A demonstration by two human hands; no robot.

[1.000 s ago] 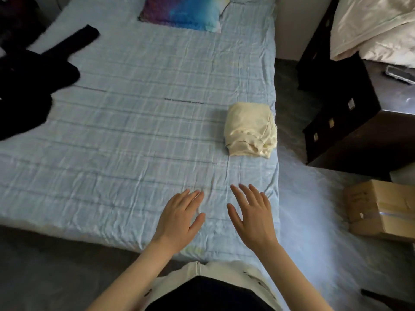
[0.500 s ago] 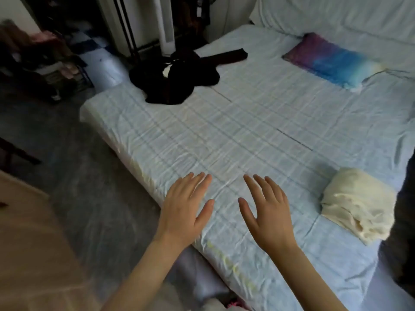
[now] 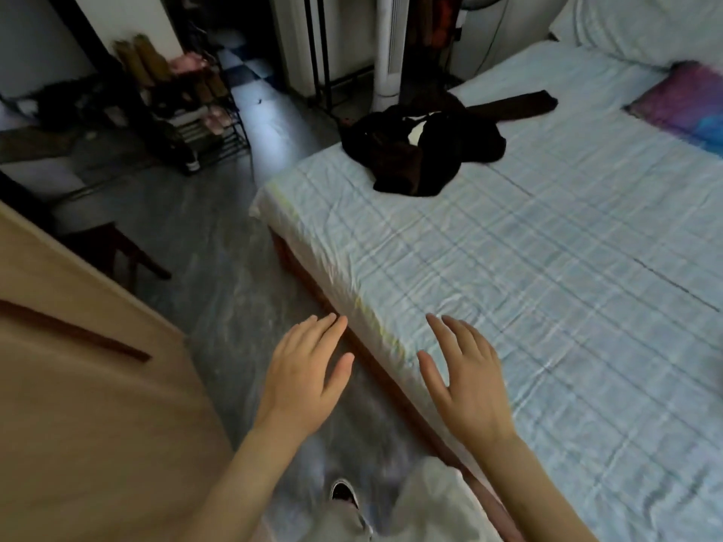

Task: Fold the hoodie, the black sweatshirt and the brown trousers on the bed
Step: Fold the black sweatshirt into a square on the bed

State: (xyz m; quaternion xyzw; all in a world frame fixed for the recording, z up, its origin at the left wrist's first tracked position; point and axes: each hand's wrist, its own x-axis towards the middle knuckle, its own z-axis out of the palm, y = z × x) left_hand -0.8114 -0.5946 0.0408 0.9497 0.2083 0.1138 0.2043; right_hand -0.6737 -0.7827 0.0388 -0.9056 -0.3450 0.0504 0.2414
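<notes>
Both hands hang empty, palms down, fingers spread loosely. Left hand (image 3: 303, 371) hovers over the grey floor (image 3: 219, 267) just off the bed's near edge; right hand (image 3: 465, 379) hovers above the mattress edge, and whether it touches the sheet cannot be told. Well apart from them, near the far corner of the bed (image 3: 547, 291), lies a crumpled heap of dark clothes (image 3: 418, 146), with a patch of white showing inside it. One long dark brown strip (image 3: 512, 106), a sleeve or trouser leg, stretches out of the heap toward the purple-blue pillow (image 3: 682, 99), its long axis running roughly across the bed. Which garment is which cannot be told.
</notes>
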